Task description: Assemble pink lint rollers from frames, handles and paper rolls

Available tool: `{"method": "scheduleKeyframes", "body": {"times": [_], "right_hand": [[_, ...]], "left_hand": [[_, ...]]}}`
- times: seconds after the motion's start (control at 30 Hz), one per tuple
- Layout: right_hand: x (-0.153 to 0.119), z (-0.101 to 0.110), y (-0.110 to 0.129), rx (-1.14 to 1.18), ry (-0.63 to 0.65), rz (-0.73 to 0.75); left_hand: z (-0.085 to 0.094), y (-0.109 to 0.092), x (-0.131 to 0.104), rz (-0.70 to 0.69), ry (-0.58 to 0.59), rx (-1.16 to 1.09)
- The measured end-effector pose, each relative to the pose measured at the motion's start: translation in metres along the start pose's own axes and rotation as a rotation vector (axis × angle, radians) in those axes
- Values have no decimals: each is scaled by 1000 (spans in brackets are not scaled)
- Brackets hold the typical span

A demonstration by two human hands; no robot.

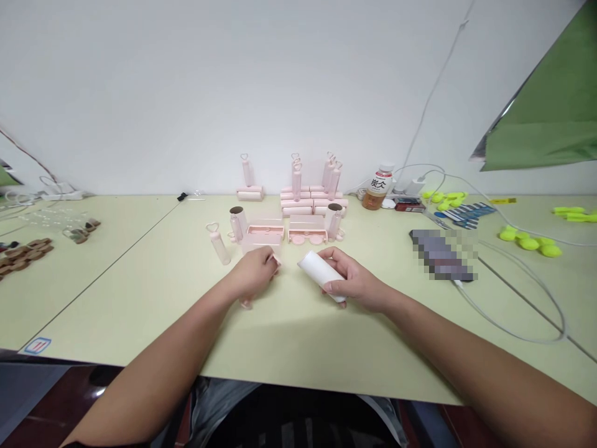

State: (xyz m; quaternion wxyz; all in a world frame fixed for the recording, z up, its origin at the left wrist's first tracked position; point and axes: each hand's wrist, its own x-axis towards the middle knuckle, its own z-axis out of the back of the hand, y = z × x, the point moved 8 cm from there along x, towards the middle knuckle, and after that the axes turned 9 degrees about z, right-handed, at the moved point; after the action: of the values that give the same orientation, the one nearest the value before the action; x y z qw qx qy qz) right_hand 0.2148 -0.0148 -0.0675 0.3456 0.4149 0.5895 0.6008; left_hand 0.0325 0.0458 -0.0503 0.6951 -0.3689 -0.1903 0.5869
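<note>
A white roll lies tilted in my right hand, whose fingers wrap round its lower right end. My left hand is closed on a small pink part that juts from its fingertips, left of the roll. Another small pink piece shows below that hand, partly hidden. Beyond the hands lie two open pink cases, a left one and a right one. A pink handle with a heart-shaped loop stands left of my left hand. Rolls stand upright at either side, a left one and a right one.
Several pink rollers and handles are grouped by the wall. A bottle stands right of them. A phone with a white cable, yellow-green pieces and blue tools lie right. Brown pieces lie far left.
</note>
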Motion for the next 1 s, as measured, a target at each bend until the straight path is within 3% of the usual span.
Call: {"method": "scheduleKeyframes", "body": {"times": [0.13,0.37,0.5,0.63,0.83,1.0], "right_hand": [[0,-8,4,11,85,29],[-1,-15,-5,40,144,-8],[0,-15,-8,50,143,-1],[2,-16,-7,48,140,6],[5,-9,-5,96,28,52],[6,-9,-8,163,-5,41]], "left_hand": [[-4,2,4,108,113,-553],[-29,-24,-16,74,410,-979],[-38,-20,-14,157,390,-1106],[-36,-18,-7,102,324,-1138],[-47,-18,-9,179,426,-1186],[-58,-17,-10,251,420,-1192]]}}
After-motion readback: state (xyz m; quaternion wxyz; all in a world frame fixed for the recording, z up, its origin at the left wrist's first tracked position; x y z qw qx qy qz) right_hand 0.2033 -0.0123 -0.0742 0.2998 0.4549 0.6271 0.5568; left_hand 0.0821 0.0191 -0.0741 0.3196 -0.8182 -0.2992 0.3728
